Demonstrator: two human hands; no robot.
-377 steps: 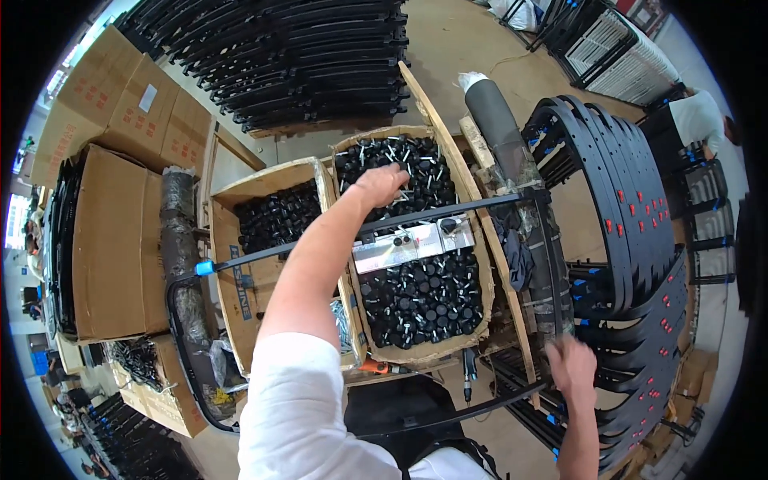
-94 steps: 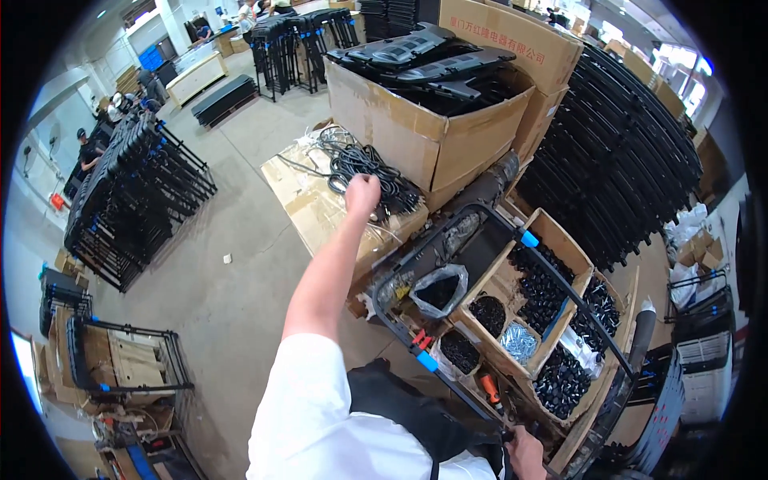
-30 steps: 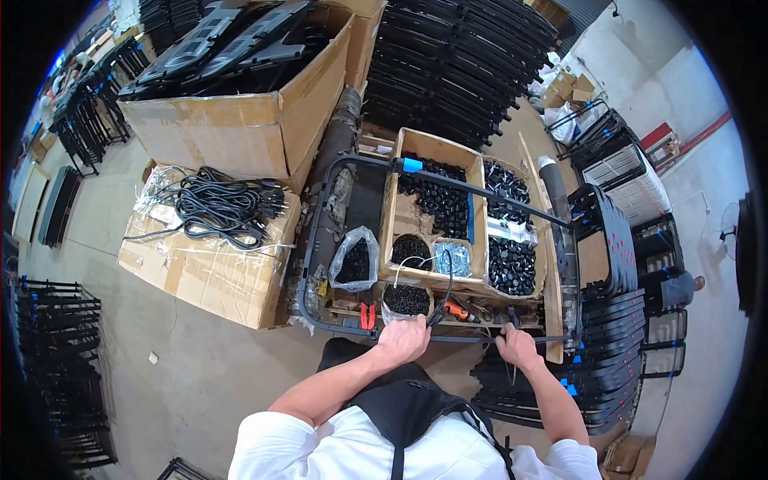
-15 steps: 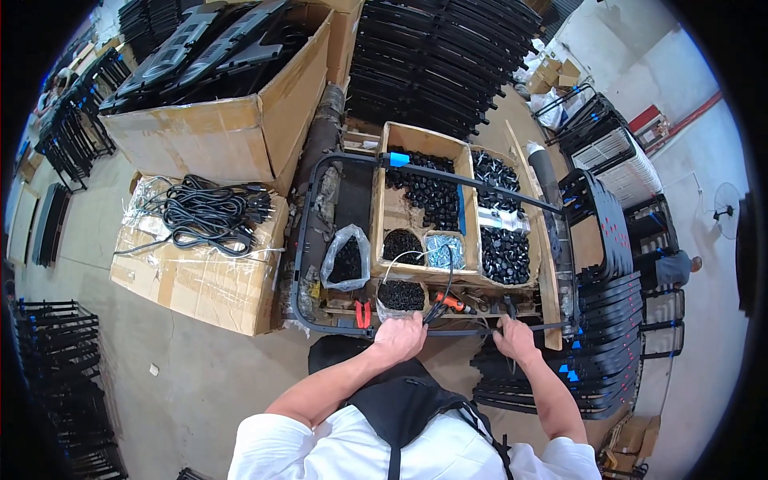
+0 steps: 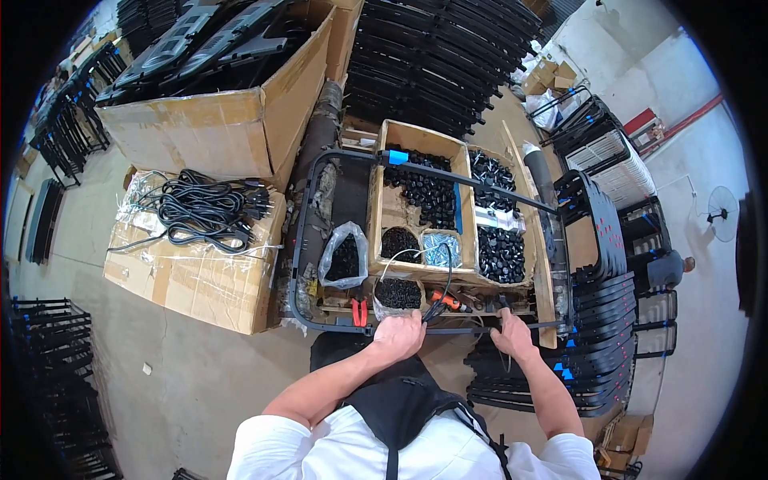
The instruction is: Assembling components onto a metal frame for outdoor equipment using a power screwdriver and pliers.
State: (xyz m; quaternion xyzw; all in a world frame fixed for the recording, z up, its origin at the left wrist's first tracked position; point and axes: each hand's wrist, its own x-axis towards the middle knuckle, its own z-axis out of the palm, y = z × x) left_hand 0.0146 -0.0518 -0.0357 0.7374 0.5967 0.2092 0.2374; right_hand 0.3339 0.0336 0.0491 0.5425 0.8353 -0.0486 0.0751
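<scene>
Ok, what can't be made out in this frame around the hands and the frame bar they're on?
Head view only:
- Left hand fingertips: curled over the black frame bar, so the grip is hidden.
- Right hand palm: faces away.
- Small black parts in the cardboard boxes: too small to identify.
- Clear bag contents: just a dark mass.

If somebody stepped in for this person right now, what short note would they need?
Left hand: closed on the near bar of the black metal frame, a thin black cable at its fingers.
Right hand: gripping the same bar farther right.
Frame lies over cardboard trays of small black parts; red-handled pliers sit by the left hand; coiled cables rest on a box to the left.
Done or left: cannot tell.
</scene>
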